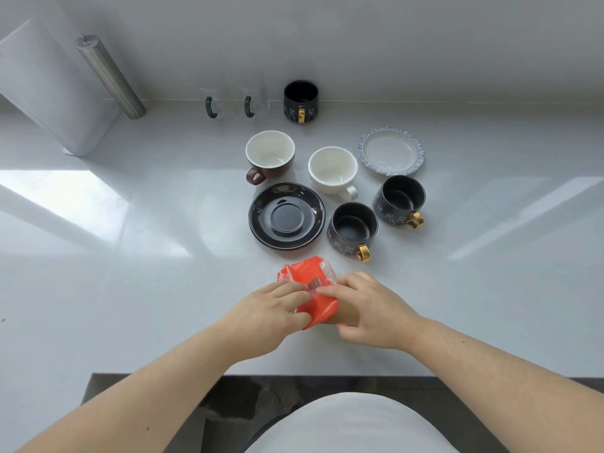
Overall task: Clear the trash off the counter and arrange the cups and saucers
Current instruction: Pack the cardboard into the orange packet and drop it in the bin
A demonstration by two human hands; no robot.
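An orange plastic wrapper (pixel 305 275) with a barcode lies near the counter's front. My left hand (pixel 264 313) and my right hand (pixel 369 310) both pinch it from either side. Behind it stand a black saucer (pixel 261 214), a brown cup (pixel 270 155), a white cup (pixel 332 170), and two black cups with gold handles (pixel 353 228) (pixel 399 200). A blue-rimmed white saucer (pixel 390 151) lies at the right rear. At the wall stand another black cup (pixel 300 101) and two clear glass mugs (pixel 218 102) (pixel 256 101) with dark green handles.
A steel cylinder (pixel 109 76) leans at the back left beside a tall white appliance (pixel 42 89). The white counter (pixel 130 289) ends at a dark front edge (pixel 163 379) close to my body.
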